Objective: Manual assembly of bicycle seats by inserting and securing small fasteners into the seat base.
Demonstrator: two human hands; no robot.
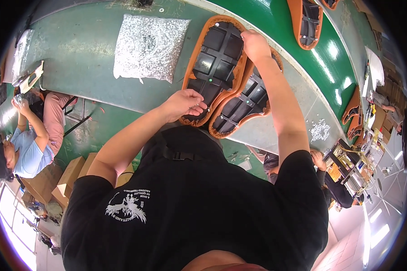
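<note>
Two orange-edged padded panels with black ribbed plastic backs lie side by side on the table: a left panel (pixel 218 43) and a right panel (pixel 239 106). My right hand (pixel 256 46) is closed at the left panel's upper right edge, fingertips pinched together. What they hold, if anything, is too small to make out. My left hand (pixel 184 105) hovers over the same panel's lower end, its fingers curled in toward the thumb. Something tiny may be between them, but I cannot make it out. A small green dot shows on each black back.
A clear bag of small whitish rings (pixel 150 47) lies left of the panels on the grey-green table (pixel 83 54). Loose small white pieces (pixel 320 130) are heaped at right. Another orange panel (pixel 308 25) rests on the green strip beyond. A co-worker (pixel 29 149) sits at far left.
</note>
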